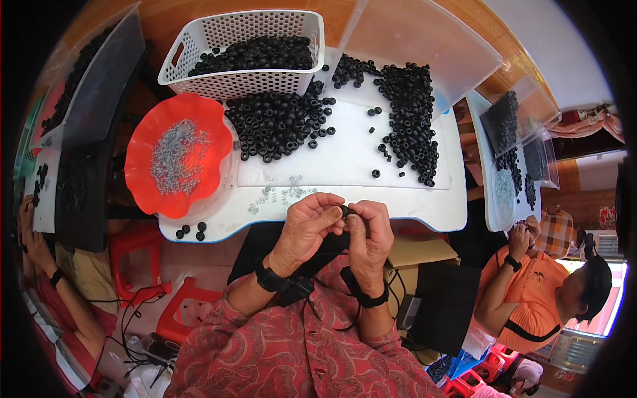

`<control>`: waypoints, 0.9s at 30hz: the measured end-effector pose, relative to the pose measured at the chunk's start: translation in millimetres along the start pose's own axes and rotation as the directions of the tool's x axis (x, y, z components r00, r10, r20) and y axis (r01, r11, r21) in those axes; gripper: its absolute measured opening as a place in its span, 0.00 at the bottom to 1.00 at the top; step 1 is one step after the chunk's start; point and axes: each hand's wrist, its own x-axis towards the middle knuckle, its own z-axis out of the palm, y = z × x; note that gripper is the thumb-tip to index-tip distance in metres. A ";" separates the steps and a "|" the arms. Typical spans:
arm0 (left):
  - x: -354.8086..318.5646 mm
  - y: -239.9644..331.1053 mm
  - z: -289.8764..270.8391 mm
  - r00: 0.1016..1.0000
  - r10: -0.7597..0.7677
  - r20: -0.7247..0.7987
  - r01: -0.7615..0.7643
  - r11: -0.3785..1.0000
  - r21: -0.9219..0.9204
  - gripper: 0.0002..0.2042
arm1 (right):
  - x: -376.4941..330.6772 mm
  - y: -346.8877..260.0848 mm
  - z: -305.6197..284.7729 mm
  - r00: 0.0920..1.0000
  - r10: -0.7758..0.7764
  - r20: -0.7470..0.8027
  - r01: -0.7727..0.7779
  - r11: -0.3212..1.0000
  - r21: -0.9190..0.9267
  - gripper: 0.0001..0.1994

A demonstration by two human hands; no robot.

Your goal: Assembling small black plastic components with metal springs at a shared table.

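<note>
Just off the table's near edge, my left hand (306,229) and my right hand (369,235) meet fingertip to fingertip. Between them they pinch a small black round part (345,211), mostly hidden by the fingers. Directly beyond my hands, small clear pieces (292,190) lie scattered on the white table (418,202). Many more of these pieces (178,156) fill the middle of a red wavy-rimmed bowl (142,149) to the left. Black ring-like parts with holes (275,126) are heaped farther back, with a second heap (411,126) to the right.
A white perforated basket (245,81) of black parts and a translucent bin (424,46) stand at the back. Several black parts (200,235) sit at the left edge. Red stools (189,308) are below. A person in orange (517,298) works at the right; another person's hands (36,242) show at left.
</note>
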 end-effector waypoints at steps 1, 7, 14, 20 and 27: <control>-0.1 -0.3 -1.1 1.000 0.014 0.016 -0.014 1.000 0.004 0.09 | -0.1 -0.4 0.6 1.000 0.001 -0.007 -0.001 1.000 0.000 0.07; -3.0 -0.8 -0.1 0.998 0.057 -0.005 -0.057 0.996 0.067 0.08 | -1.8 2.0 0.0 0.999 -0.046 -0.017 0.045 0.997 -0.055 0.07; -6.4 3.6 1.7 0.996 0.084 0.002 -0.084 0.992 0.093 0.09 | -3.4 3.4 -0.6 0.996 -0.084 -0.017 0.082 0.993 -0.079 0.07; -8.5 9.0 2.9 0.998 0.068 0.001 -0.068 0.987 0.144 0.11 | -2.4 1.9 -2.2 0.990 -0.141 -0.014 0.140 0.988 -0.059 0.08; -9.3 10.8 1.9 0.997 0.080 -0.020 -0.074 0.976 0.205 0.10 | -0.4 2.3 -9.2 0.994 -0.047 0.094 0.047 0.999 0.008 0.11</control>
